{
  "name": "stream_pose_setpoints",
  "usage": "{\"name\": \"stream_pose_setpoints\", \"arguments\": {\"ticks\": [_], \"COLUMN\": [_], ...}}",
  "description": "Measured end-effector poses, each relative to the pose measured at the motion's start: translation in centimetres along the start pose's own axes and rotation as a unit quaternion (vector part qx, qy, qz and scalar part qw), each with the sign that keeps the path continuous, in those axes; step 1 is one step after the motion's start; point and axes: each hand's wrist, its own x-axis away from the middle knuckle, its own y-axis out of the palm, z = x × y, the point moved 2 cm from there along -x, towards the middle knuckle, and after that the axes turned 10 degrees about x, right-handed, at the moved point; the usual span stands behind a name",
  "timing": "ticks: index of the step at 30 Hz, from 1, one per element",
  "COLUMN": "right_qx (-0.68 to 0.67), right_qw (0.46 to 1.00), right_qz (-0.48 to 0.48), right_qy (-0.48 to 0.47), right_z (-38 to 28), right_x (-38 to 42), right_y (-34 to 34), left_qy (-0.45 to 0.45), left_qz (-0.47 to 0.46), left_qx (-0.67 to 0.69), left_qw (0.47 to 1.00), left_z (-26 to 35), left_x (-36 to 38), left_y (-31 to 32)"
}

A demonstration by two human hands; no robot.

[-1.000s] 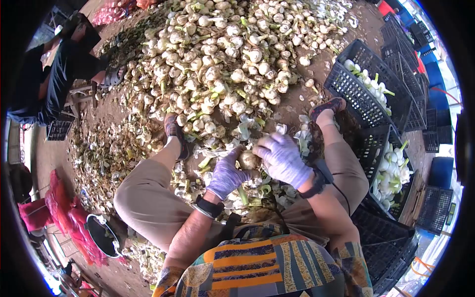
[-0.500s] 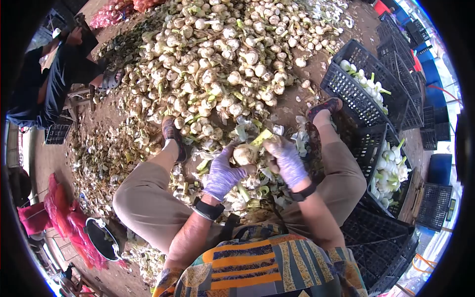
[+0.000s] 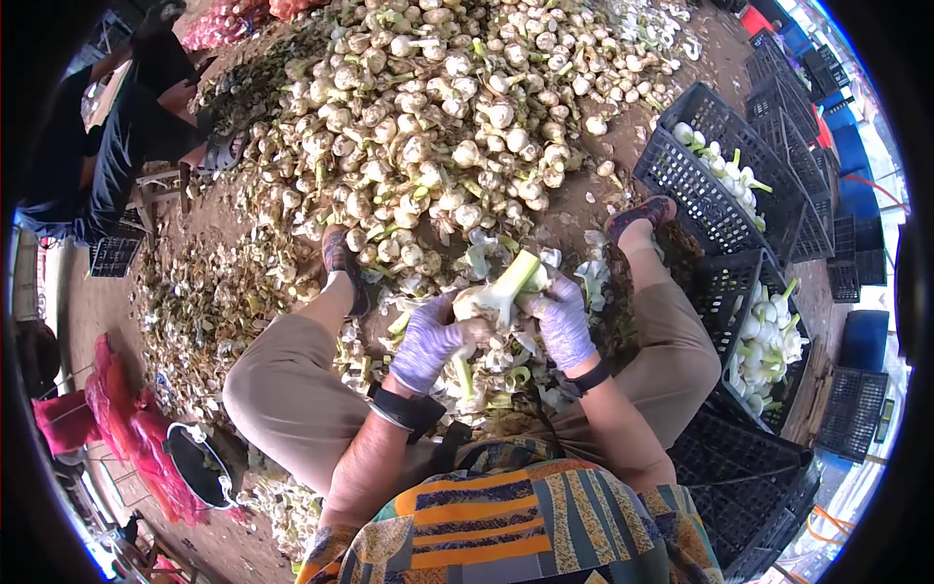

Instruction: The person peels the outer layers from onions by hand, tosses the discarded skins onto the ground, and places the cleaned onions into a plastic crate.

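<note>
Between my gloved hands is a garlic bulb (image 3: 493, 300), its thick pale green stem angled up and to the right. My left hand (image 3: 426, 343) is closed around the bulb's left side, with the thumb on its lower part. At the other side, my right hand (image 3: 562, 326) grips the bulb near the stem base, where loose skin hangs; its fingertips are partly hidden. Both gloves are light purple. Under the hands lie scattered garlic skins and cut stems (image 3: 465, 375).
A large pile of unpeeled garlic (image 3: 418, 146) spreads ahead. On the right, a black crate (image 3: 671, 165) and another crate (image 3: 720, 302) hold cleaned white bulbs. A black bucket (image 3: 199, 467) and red mesh bags (image 3: 136, 428) are at left. Another person (image 3: 122, 146) sits at upper left.
The bulb's stem has swung from pointing away to standing larger and more upright toward me, with paler layers showing. My right hand has shifted slightly left and down, closer against the bulb.
</note>
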Motion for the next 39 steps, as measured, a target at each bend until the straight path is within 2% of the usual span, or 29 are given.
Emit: {"name": "stream_pose_setpoints", "arguments": {"ticks": [1, 3, 5, 7, 9, 10, 11, 12, 13, 15, 17, 21, 23, 24, 26, 27, 28, 29, 30, 32, 33, 34, 35, 36, 38, 39], "right_qx": [-0.002, -0.041, -0.032, -0.111, -0.070, -0.019, 0.032, -0.057, -0.058, -0.059, -0.066, -0.042, -0.062, -0.062, -0.059, -0.059, -0.059, -0.060, -0.061, -0.001, -0.002, -0.024, -0.046, 0.001, 0.002, 0.001], "right_qw": [1.000, 0.997, 0.998, 0.988, 0.992, 0.999, 0.999, 0.998, 0.998, 0.995, 0.995, 0.995, 0.992, 0.992, 0.992, 0.992, 0.994, 0.996, 0.996, 1.000, 1.000, 0.999, 0.994, 0.992, 0.994, 0.995], "right_qz": [0.000, -0.061, -0.050, -0.072, -0.064, -0.027, 0.011, 0.017, 0.018, 0.015, 0.020, 0.021, 0.014, 0.014, 0.010, 0.010, 0.011, 0.013, 0.013, 0.002, 0.003, -0.028, -0.057, -0.078, -0.065, -0.053], "right_qy": [0.000, 0.028, 0.037, 0.084, 0.079, 0.035, -0.010, 0.025, 0.025, 0.074, 0.073, 0.090, 0.105, 0.105, 0.114, 0.115, 0.088, 0.061, 0.061, -0.014, -0.016, 0.035, 0.086, 0.098, 0.091, 0.084], "right_z": [0.0, -1.4, -1.8, -3.0, -2.2, -2.0, -2.2, -1.3, -0.9, -0.4, -0.8, -1.9, -1.5, -1.3, -0.7, -0.2, 0.1, 0.1, 0.0, -0.8, -1.0, -1.1, -1.2, -1.9, -2.5, -2.6], "right_x": [0.1, 0.4, 0.5, 0.8, 0.6, 0.7, 0.8, 0.5, 0.3, 0.2, 0.3, 0.6, 0.6, 0.7, 0.9, 0.9, 0.9, 0.8, 0.8, 0.9, 0.9, 1.1, 1.4, 1.6, 1.9, 1.9], "right_y": [-0.5, -0.8, -1.1, -1.1, -1.0, -0.5, 0.3, 0.9, 1.0, 1.2, 1.4, 1.1, 0.8, 0.7, 0.4, 0.2, -0.1, -0.3, -0.4, -0.5, -0.8, -1.1, -1.4, -1.6, -1.2, -0.7], "left_qy": [0.000, -0.055, -0.042, 0.017, 0.017, 0.055, 0.092, 0.119, 0.118, 0.133, 0.151, 0.111, 0.183, 0.183, 0.089, 0.089, 0.066, 0.039, 0.038, -0.014, -0.040, 0.012, 0.011, 0.023, 0.034, 0.049], "left_qz": [0.000, -0.033, -0.039, -0.021, -0.011, 0.001, 0.012, 0.029, 0.028, 0.070, 0.070, 0.080, 0.084, 0.084, 0.082, 0.082, 0.036, -0.012, -0.011, -0.016, -0.019, -0.013, -0.016, -0.014, -0.011, 0.000], "left_qx": [-0.002, 0.080, 0.054, -0.020, -0.042, -0.109, -0.176, -0.250, -0.251, -0.400, -0.377, -0.464, -0.587, -0.587, -0.543, -0.543, -0.334, -0.106, -0.107, -0.091, -0.082, -0.110, -0.111, -0.104, -0.097, -0.153], "left_qw": [1.000, 0.995, 0.997, 0.999, 0.999, 0.993, 0.980, 0.961, 0.960, 0.904, 0.911, 0.875, 0.784, 0.784, 0.831, 0.831, 0.940, 0.994, 0.993, 0.996, 0.996, 0.994, 0.994, 0.994, 0.995, 0.987], "left_z": [0.0, -0.2, -0.2, -0.6, -1.0, -1.1, -1.3, -1.7, -1.8, -1.8, -1.8, -0.9, -0.5, -0.3, -0.1, -0.1, -0.4, -0.6, -0.4, -0.2, -0.1, -0.5, -0.8, -0.9, -1.2, -1.2], "left_x": [0.2, 0.4, 0.3, -0.3, -0.6, -0.6, -0.7, -0.6, -0.6, -0.5, -0.5, -0.2, 0.1, 0.1, 0.0, 0.0, -0.2, -0.2, -0.1, 0.1, 0.1, -0.1, -0.3, -0.4, -0.5, -0.4], "left_y": [-0.2, 0.0, 0.5, 0.5, 0.6, 0.7, 0.7, 0.5, 0.4, 0.2, 0.0, 0.8, 1.5, 1.5, 1.2, 1.0, 0.8, 0.7, 0.7, 0.6, 0.7, 0.6, 0.6, 0.7, 0.8, 0.7]}}
